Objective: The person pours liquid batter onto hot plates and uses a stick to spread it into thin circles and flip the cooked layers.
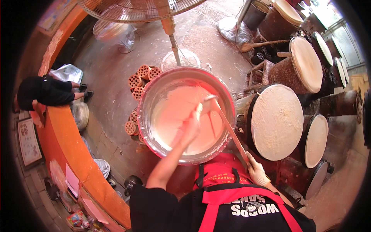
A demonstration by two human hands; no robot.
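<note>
- Floor (112, 92): grey-brown, scattered pale specks, worn finish.
- Counter (81, 150): orange, curves down the left side; pink sheets and small packets lie along its outer side.
- Person (58, 91): co-worker in black at the counter's far end, well apart from the tub.
- Drums (277, 121): a cluster on the right, dark sides, pale round tops. Nearest one sits just beside the tub.
- Fan (143, 9): wire cage cut off by the top edge, on a pole beyond the tub.
- Tub (146, 123): big, round, metal rim with reddish edge, dead centre, right in front of the wearer.
- Batter (170, 112): thick pale-pink liquid inside the tub, surface streaked. Pale smears on the inner wall.
- Apron (226, 170): red, worn over a black shirt, front close to the tub's near rim.
- Stick (230, 129): long, crosses the tub's right-hand rim at a slant; far end over the batter, near end outside.
- Blocks (143, 71): reddish, round, full of holes, stacked just left of the tub.
- Left hand (191, 125): over the batter, near the stick's far end. Motion blur; can't tell if its fingers are apart or gripping.
- Right hand (257, 170): outside the tub, fingers clamped round the stick's near end.
</note>
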